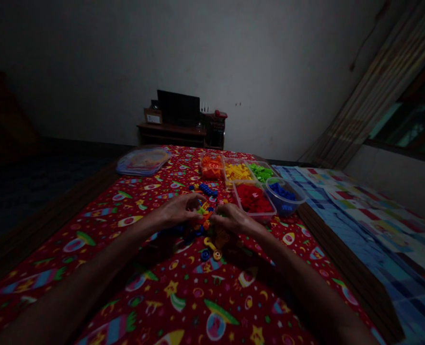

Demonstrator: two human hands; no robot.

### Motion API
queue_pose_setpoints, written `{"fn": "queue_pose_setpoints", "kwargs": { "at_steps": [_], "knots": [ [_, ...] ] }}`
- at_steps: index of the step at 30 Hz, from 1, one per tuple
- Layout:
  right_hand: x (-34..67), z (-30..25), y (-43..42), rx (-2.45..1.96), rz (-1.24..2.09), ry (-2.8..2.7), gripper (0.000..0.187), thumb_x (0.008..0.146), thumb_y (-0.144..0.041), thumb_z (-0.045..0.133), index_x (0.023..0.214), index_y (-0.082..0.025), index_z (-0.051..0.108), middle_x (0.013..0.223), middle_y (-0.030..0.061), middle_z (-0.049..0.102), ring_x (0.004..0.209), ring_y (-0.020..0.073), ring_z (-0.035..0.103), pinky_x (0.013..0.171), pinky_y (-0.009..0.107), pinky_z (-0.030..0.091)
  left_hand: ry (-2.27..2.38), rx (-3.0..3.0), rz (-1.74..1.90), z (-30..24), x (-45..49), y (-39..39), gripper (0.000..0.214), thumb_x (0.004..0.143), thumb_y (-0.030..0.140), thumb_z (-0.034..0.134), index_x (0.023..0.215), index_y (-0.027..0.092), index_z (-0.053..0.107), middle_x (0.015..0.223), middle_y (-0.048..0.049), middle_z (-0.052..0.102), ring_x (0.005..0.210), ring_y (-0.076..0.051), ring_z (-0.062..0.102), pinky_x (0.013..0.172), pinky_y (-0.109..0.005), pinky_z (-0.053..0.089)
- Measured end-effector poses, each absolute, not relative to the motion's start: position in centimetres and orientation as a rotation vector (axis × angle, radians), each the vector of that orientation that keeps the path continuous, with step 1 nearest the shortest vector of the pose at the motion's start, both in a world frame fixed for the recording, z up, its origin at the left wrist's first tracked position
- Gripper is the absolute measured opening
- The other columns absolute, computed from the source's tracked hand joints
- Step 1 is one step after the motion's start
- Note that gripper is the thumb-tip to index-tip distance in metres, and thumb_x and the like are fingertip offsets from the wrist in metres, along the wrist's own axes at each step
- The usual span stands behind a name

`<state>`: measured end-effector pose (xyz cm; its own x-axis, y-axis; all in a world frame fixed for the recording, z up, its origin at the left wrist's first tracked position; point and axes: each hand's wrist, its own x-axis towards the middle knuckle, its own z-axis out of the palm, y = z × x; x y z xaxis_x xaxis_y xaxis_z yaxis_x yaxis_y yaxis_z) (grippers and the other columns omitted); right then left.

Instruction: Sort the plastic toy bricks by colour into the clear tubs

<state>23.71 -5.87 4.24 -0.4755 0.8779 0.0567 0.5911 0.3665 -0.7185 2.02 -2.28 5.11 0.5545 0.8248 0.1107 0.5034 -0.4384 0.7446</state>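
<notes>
In the head view both my hands meet over a small heap of mixed plastic toy pieces point(199, 231) on the red patterned cloth. My left hand point(179, 210) curls its thumb and fingers around a light green toy piece point(201, 210). Opposite it, my right hand point(232, 218) has its fingers pinched together beside an orange piece point(207, 216); what lies in that pinch is hidden. Behind the hands lies a blue studded piece point(208, 189). Nearer to me are a yellow piece point(209, 243), a blue wheel point(205, 254) and a yellow wheel point(217, 255).
Beyond my right hand stand tubs of orange bricks point(212, 168), yellow bricks point(237, 172), green bricks point(260, 172), red bricks point(251, 197) and blue bricks point(282, 192). Stacked clear lids point(143, 161) lie at the far left. A bed point(345, 220) adjoins the table's right side.
</notes>
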Motion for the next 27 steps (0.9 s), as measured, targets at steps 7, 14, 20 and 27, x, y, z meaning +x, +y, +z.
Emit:
{"fn": "queue_pose_setpoints", "kwargs": {
  "at_steps": [7, 14, 20, 27],
  "knots": [
    [22.2, 4.4, -5.4, -0.988, 1.839, -1.168, 0.029, 0.074, -0.044, 0.067, 0.08, -0.017, 0.057, 0.07, -0.0001, 0.06, 0.06, 0.009, 0.057, 0.045, 0.015, 0.033, 1.016, 2.051, 0.817, 4.5, 4.1, -3.4, 0.032, 0.07, 0.041, 0.064, 0.092, 0.019, 0.064, 0.082, -0.0011, 0.067, 0.074, -0.018, 0.064, 0.068, -0.03, 0.052],
    [20.8, 3.1, -5.7, -0.979, 1.773, -1.135, 0.04, 0.059, -0.045, 0.08, 0.073, -0.016, 0.057, 0.059, -0.0038, 0.055, 0.049, 0.0052, 0.048, 0.039, 0.013, 0.025, 1.113, 2.41, 0.935, 4.8, 4.8, -4.2, 0.036, 0.073, 0.036, 0.064, 0.106, 0.02, 0.061, 0.101, -0.0052, 0.064, 0.089, -0.021, 0.063, 0.08, -0.033, 0.052],
    [25.3, 6.9, -3.2, -1.093, 1.395, -1.321, 0.028, 0.07, -0.041, 0.072, 0.076, -0.017, 0.059, 0.066, -0.0021, 0.062, 0.052, 0.0053, 0.051, 0.045, 0.015, 0.035, 1.138, 2.414, 0.98, 5.7, 3.6, -3.6, 0.039, 0.083, 0.05, 0.054, 0.108, 0.022, 0.062, 0.11, -0.0075, 0.064, 0.088, -0.02, 0.062, 0.073, -0.03, 0.053],
    [35.3, 11.9, 7.0, -1.722, 0.595, -1.511, 0.019, 0.083, -0.027, 0.061, 0.071, -0.013, 0.06, 0.055, -0.0012, 0.058, 0.045, 0.0043, 0.047, 0.046, 0.014, 0.039, 1.234, 2.33, 1.031, 5.3, 1.8, -1.7, 0.035, 0.084, 0.044, 0.046, 0.092, 0.019, 0.068, 0.101, -0.0092, 0.069, 0.088, -0.022, 0.065, 0.072, -0.029, 0.052]
  ]
}}
